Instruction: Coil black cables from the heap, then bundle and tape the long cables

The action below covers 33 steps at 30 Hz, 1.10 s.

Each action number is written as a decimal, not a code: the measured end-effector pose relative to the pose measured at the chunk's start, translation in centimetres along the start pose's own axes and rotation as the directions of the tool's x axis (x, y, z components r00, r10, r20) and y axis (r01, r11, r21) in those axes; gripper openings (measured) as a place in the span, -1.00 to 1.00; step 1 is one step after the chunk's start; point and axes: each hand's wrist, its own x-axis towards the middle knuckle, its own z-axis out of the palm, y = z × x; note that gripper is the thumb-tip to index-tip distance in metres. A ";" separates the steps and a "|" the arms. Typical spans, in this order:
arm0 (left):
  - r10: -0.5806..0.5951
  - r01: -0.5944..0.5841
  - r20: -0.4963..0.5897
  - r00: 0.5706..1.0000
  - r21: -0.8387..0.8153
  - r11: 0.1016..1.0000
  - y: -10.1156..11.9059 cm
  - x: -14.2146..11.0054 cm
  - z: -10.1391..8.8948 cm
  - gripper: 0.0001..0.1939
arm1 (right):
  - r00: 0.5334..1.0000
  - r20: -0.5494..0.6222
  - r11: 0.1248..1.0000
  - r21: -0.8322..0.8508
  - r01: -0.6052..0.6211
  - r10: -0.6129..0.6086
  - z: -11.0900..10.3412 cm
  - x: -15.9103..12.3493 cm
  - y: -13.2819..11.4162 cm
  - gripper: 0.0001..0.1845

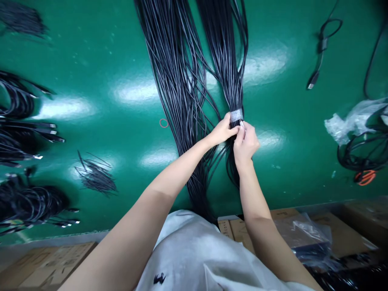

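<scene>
Two long bundles of black cables (182, 89) run down the middle of a green table (100, 72) toward me. The right bundle is bound by a band of clear tape (236, 115). My left hand (222, 131) pinches the bundle just below that tape band. My right hand (245, 143) is closed beside it, its fingertips pinching the loose end of the tape at the band. Both hands touch each other over the bundle.
Coiled black cables (21, 133) lie along the left edge, with a small pile of black ties (95, 176) nearby. An orange rubber band (163, 123) lies left of the bundles. A clear plastic bag (351, 119), more cables and cardboard boxes (333, 234) are at the right.
</scene>
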 end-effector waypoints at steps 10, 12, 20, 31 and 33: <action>-0.002 0.000 0.036 0.999 0.055 0.998 0.3 0.1 -0.4 -0.66 | 0.990 -0.122 0.996 0.044 0.073 -0.067 1.0 0.4 0.3 -0.62; -0.018 0.015 0.042 0.999 0.065 0.998 0.5 0.1 -0.4 -0.67 | 0.986 -0.148 0.995 0.057 0.086 -0.077 1.0 0.4 0.3 -0.64; 0.007 -0.011 0.031 0.999 0.122 0.992 0.3 0.4 -0.4 -0.73 | 0.981 -0.194 0.988 0.150 0.041 -0.012 1.2 0.5 0.2 -0.65; -0.040 0.033 0.054 0.998 0.125 0.992 0.9 0.3 -0.7 -0.80 | 0.989 0.028 0.961 0.234 -0.149 0.147 -1.4 0.5 -0.7 -0.67; -0.082 0.079 0.025 0.996 0.124 0.989 1.3 0.4 -0.5 -0.79 | 0.980 0.073 0.959 0.206 -0.196 0.185 -1.3 -0.9 -0.5 -0.65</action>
